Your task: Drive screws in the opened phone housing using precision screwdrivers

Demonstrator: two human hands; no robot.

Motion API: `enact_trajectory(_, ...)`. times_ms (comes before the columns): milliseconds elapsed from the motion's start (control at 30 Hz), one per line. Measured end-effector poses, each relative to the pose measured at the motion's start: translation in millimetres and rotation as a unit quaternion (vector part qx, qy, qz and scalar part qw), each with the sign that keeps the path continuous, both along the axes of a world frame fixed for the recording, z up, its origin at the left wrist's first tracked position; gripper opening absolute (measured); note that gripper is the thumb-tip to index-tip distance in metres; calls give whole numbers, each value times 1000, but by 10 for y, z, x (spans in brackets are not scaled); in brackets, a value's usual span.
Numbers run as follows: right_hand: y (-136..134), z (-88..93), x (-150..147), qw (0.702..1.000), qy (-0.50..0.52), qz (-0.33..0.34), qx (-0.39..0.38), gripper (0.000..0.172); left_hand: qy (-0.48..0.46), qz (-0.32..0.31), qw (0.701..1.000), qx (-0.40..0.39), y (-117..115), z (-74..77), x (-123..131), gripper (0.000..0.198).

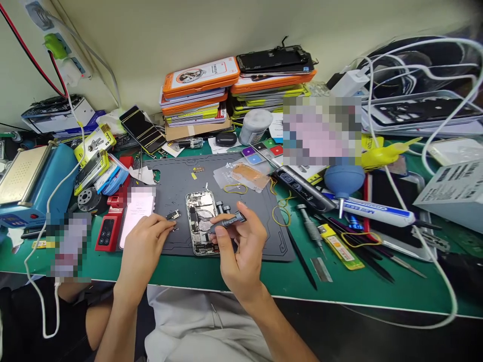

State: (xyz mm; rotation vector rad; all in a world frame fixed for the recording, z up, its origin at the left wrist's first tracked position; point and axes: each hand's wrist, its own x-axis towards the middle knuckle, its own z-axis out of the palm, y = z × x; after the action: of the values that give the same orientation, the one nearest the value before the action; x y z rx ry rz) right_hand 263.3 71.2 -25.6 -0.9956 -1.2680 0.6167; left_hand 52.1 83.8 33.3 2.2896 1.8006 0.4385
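My right hand [243,251] grips a dark grey screwdriver [233,220], held nearly level above an opened phone [191,201] with its inner parts showing. The driver's tip is too small to make out. My left hand [145,244] is closed, thumb and fingertips pinched together just over the grey work mat [173,176]. Whatever is between those fingertips, if anything, cannot be made out. A small phone part [173,215] lies right beside them. To the left, a phone with a lit pink-white screen [138,213] is partly covered by my left hand.
A red device [104,234] and a blue machine [56,186] stand left. At right lie a black pen-like tool [304,190], a blue air blower [344,180], another screwdriver [311,226] and a white cable [439,271]. Boxes [199,75] are stacked behind. Another person's leg [98,322] shows lower left.
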Motion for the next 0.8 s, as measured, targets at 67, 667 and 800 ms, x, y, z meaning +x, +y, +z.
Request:
enact_trajectory(67,0,-1,5,1000,-1,3,-1,56,-23,5,1000,-11,24,16,-11,30)
enact_trajectory(667,29,7,34,976,-169,56,123,68,-132,56,977,156,-480,-375,557,12)
enact_trajectory(800,-3,-32,41,978,-171,72,99,73,-103,48,978,177,-528,-441,581,12)
